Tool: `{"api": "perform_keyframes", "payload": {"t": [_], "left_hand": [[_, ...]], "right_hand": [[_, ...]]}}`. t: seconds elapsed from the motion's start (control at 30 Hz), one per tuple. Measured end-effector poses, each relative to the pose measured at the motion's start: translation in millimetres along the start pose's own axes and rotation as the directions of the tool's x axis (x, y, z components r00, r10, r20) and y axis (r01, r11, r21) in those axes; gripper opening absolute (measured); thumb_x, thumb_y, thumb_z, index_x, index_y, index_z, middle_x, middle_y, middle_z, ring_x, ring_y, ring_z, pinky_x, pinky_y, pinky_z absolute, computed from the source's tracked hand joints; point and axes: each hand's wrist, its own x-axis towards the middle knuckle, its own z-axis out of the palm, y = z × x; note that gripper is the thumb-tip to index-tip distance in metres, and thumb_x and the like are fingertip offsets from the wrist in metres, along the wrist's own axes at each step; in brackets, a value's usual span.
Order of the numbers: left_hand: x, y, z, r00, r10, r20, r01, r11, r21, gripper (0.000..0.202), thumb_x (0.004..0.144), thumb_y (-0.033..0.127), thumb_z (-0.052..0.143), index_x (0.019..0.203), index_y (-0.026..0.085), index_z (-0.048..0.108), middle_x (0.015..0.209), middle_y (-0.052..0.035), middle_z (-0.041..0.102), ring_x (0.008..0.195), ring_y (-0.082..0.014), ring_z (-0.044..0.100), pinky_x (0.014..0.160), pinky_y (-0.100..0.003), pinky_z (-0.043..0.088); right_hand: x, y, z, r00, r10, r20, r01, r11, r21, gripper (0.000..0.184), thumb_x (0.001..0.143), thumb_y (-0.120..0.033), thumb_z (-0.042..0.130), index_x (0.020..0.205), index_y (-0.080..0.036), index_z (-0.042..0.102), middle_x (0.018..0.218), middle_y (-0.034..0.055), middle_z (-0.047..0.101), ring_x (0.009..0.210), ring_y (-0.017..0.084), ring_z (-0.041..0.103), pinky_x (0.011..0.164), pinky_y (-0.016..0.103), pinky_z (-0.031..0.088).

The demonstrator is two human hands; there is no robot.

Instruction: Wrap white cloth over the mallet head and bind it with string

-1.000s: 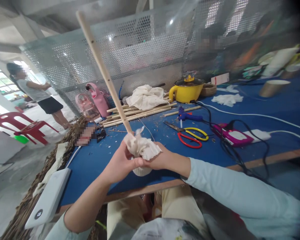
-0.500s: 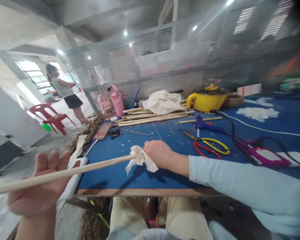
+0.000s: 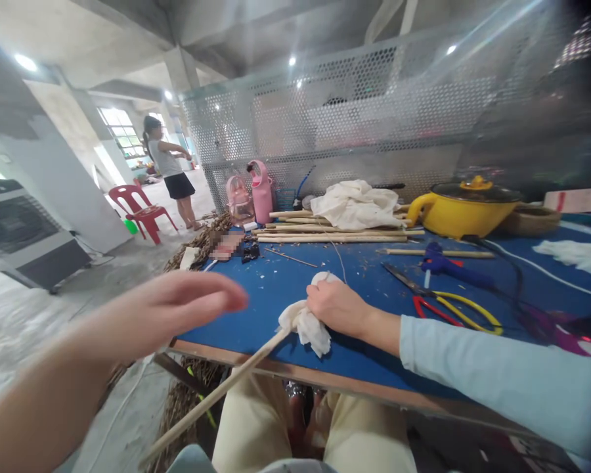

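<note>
**Cloth-bound rod end, held in one hand at the table's edge**

The white cloth wrap [image 3: 315, 335] sits near the front edge of the blue tabletop [image 3: 369, 368]; whether it touches the surface cannot be told. From it the wooden rod [image 3: 221, 387] slopes down past the edge and in front of your knee, its lower end unsupported. Your right hand [image 3: 337, 305] is closed round the wrap, fingers curled inward, with a loose flap hanging below and a pale rounded part showing above the knuckles. Your left hand [image 3: 182, 309], blurred, hovers apart from the rod, its fingers extended close together and pinching nothing. For a sound hold, press the folds snugly where cloth meets wood, as the overhanging rod may lever the wrap loose; a light left-hand support under the shaft would probably ease this. Beyond lie the scissors [image 3: 426, 291], best given clearance from your right sleeve, then the blue glue gun [image 3: 438, 263] and, farther back, stacked wooden sticks [image 3: 335, 238].
</note>
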Motion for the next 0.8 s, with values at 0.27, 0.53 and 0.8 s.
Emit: {"api": "perform_keyframes", "payload": {"t": [0.27, 0.53, 0.8], "left_hand": [[158.7, -27.2, 203.8, 0.949, -0.153, 0.276, 0.014, 0.895, 0.446, 0.064, 0.071, 0.070, 0.040, 0.076, 0.013, 0.069, 0.067, -0.0058, 0.065, 0.068, -0.0181, 0.057, 0.063, -0.027, 0.042], [184.0, -34.9, 213.7, 0.857, -0.046, 0.514, -0.237, 0.849, 0.471, 0.033, 0.071, 0.046, 0.055, 0.069, 0.016, 0.068, 0.064, -0.0002, 0.064, 0.062, -0.0132, 0.054, 0.060, -0.022, 0.040], [204.9, -41.3, 183.2, 0.990, 0.029, 0.135, -0.104, 0.798, 0.594, 0.031, 0.084, 0.032, 0.035, 0.076, 0.014, 0.059, 0.073, -0.0068, 0.065, 0.069, -0.0160, 0.061, 0.067, -0.026, 0.046]], "right_hand": [[-12.3, -13.2, 7.9, 0.991, 0.098, -0.089, -0.102, 0.994, -0.043, 0.022, 0.082, -0.005, 0.042, 0.074, -0.011, 0.062, 0.076, 0.0126, 0.059, 0.069, 0.023, 0.054, 0.051, 0.031, 0.035], [-1.0, -7.9, 11.2, 0.995, 0.055, -0.081, -0.059, 0.997, -0.046, 0.017, 0.081, -0.008, 0.047, 0.076, -0.009, 0.063, 0.076, 0.0134, 0.059, 0.070, 0.023, 0.053, 0.053, 0.033, 0.036], [4.9, -2.8, 9.4, 0.998, 0.040, -0.053, -0.039, 0.999, 0.016, 0.015, 0.080, -0.010, 0.052, 0.069, -0.012, 0.062, 0.072, 0.0093, 0.058, 0.068, 0.021, 0.051, 0.049, 0.030, 0.031]]}}
